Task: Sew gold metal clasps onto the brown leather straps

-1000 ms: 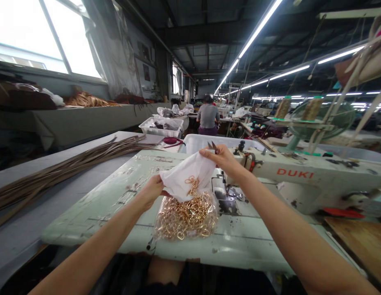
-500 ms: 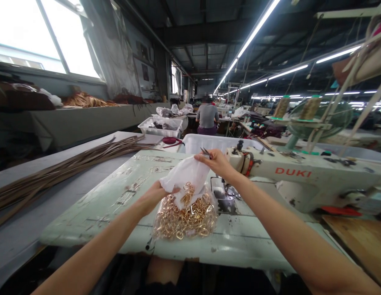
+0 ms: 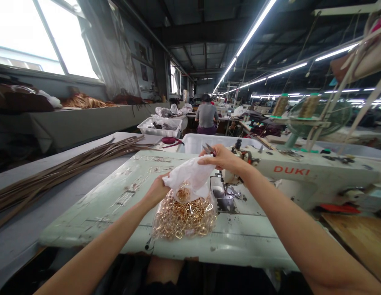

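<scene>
A thin white plastic bag point(image 3: 190, 174) is stretched between my two hands, with a few gold metal clasps point(image 3: 183, 194) at its lower opening. My left hand point(image 3: 159, 187) pinches the bag's left edge. On the far side, my right hand point(image 3: 222, 157) grips the upper right edge and also has thread snips point(image 3: 209, 149) in it, blades pointing up and left. Directly below lies a clear plastic bag point(image 3: 161, 233) full of gold metal clasps, resting on the pale green machine table point(image 3: 116, 221). The white bag partly covers its top.
A DUKI sewing machine point(image 3: 288, 172) stands to the right, its needle area close to my right hand. Long brown strips point(image 3: 95, 157) lie on the left table. Behind are a white plastic bin point(image 3: 196, 141) and a maroon item point(image 3: 168, 140). Further back, a person point(image 3: 206, 116) sits facing away.
My right hand has shifted slightly right and turned, with the snips still in it. My left hand has risen a little. The white bag has lifted slightly, and the clasps at its opening have shifted.
</scene>
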`<state>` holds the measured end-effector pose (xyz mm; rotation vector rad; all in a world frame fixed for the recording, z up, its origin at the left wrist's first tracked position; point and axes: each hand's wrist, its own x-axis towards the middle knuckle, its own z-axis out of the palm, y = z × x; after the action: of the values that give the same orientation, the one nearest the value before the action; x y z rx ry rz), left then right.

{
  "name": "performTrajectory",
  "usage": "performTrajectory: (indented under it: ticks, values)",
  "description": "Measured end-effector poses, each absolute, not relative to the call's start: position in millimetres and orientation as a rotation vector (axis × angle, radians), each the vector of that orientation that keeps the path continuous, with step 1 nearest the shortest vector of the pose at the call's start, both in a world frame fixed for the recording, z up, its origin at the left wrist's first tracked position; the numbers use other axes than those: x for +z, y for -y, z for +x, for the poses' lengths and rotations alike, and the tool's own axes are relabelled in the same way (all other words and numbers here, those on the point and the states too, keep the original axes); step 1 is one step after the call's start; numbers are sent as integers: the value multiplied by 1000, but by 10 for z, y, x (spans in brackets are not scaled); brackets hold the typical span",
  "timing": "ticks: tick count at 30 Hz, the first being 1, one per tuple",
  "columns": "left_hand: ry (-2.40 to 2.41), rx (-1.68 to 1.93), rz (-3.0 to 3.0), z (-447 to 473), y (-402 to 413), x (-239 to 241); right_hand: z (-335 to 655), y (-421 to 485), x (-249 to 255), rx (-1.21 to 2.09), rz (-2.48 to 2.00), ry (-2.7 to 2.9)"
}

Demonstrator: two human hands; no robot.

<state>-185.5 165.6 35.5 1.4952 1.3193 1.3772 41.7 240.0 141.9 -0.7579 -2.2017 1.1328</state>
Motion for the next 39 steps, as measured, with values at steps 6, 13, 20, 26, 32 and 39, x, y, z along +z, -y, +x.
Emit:
performTrajectory:
  ticks: [6, 13, 20, 26, 32, 39]
  values:
    - [-1202, 1465, 1532, -1826, -1598, 424, 435, -2403, 1527, 715, -787, 2368]
    - [-1258, 1442, 1765, -1845, -1623, 526, 516, -2301, 1716, 519, -908, 2270]
    - [-1506, 1321, 1947, -1784, -1640, 412, 487, -2227, 1774, 683, -869, 2389]
    - [-1644, 1245, 1940, -1795, -1669, 320, 465, -2272, 1719, 793, -970, 2425]
    - [-1607, 1187, 1829, -1818, -1766, 124, 414, -2257, 1491, 452, -985, 2297]
    - [-1514, 1220, 1911, -1743, -1718, 266, 284, -2199, 1291, 272, -964, 2121]
